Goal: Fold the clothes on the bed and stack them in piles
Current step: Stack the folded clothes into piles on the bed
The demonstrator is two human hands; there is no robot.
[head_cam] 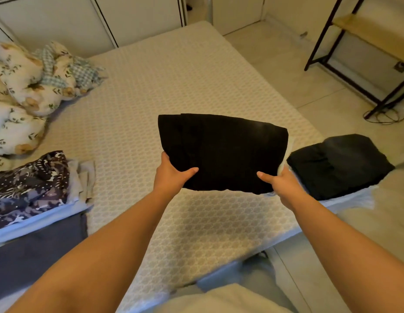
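Above the middle of the bed (151, 91), a folded black garment (221, 152) is held up off the mattress by both hands. Left hand (172, 175) grips its near left corner, thumb lying on top and the fingers hidden underneath; right hand (281, 185) grips the near right corner the same way, thumb showing and fingers out of sight below the cloth. Whether a pale scrap beside the right hand belongs to the garment or to something under it is hard to make out. Just right of the garment, a pile of dark folded clothes (338, 166) sits near the bed's right edge on something pale blue, largely covered. At the left edge lies a stack topped by a dark patterned garment (31, 184) over pale and grey layers, cut off by the frame. Further back on the left, floral bedding (27, 91) is bunched up and also partly out of frame. Beyond the bed on the right stands a black-framed shelf (363, 53), only partly visible.
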